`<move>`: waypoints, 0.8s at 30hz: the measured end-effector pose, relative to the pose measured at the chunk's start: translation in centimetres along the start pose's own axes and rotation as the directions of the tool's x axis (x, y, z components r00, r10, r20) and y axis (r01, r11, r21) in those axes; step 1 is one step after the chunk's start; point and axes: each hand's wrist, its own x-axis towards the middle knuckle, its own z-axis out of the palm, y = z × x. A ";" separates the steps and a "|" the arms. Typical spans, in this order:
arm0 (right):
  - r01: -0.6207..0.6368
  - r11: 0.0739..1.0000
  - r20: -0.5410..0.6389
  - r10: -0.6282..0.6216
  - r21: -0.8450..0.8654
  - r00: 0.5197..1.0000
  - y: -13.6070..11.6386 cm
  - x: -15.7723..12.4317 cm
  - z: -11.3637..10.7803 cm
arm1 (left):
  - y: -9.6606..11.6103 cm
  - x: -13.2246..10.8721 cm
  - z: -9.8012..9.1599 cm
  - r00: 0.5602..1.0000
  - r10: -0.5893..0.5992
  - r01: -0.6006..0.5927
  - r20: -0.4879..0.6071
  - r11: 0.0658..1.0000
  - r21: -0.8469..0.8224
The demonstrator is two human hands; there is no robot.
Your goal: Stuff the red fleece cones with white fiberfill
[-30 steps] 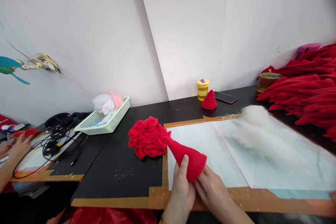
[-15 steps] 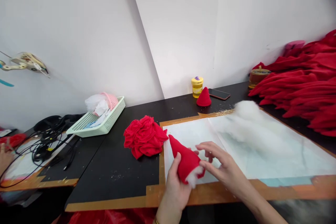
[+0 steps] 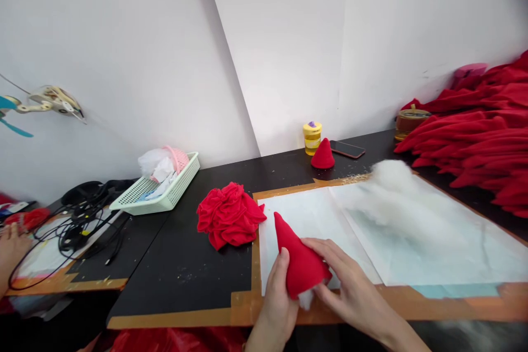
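A red cone-shaped felt hat point(image 3: 300, 261) is held over the near edge of the white paper, its tip pointing up and left. My left hand point(image 3: 277, 291) grips its left side, thumb on the front. My right hand point(image 3: 350, 280) is closed on its right side and lower rim, with the thumb at the opening. A tuft of white stuffing point(image 3: 306, 300) sticks out of the open bottom. To the left lies a crumpled heap of red felt pieces point(image 3: 229, 215). Loose white fibre stuffing point(image 3: 406, 203) rests on the paper at the right.
Toward the wall stand a finished-looking red cone point(image 3: 323, 154), a yellow-lidded jar point(image 3: 312, 138) and a phone point(image 3: 347, 149). A large red felt pile point(image 3: 487, 137) fills the right. A pale green basket point(image 3: 165, 198) and black cables point(image 3: 84, 228) are left. A co-worker's hand point(image 3: 14, 250) shows far left.
My right hand has moved from being half open beside the hat to closing on its side and rim. The hat has turned more upright, and less stuffing shows at its opening.
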 end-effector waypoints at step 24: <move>0.101 0.994 -0.309 -0.084 0.039 0.947 0.1 -1.0 3.2 | -1.3 0.4 -2.7 0.735 0.677 -0.524 0.036 0.534 0.663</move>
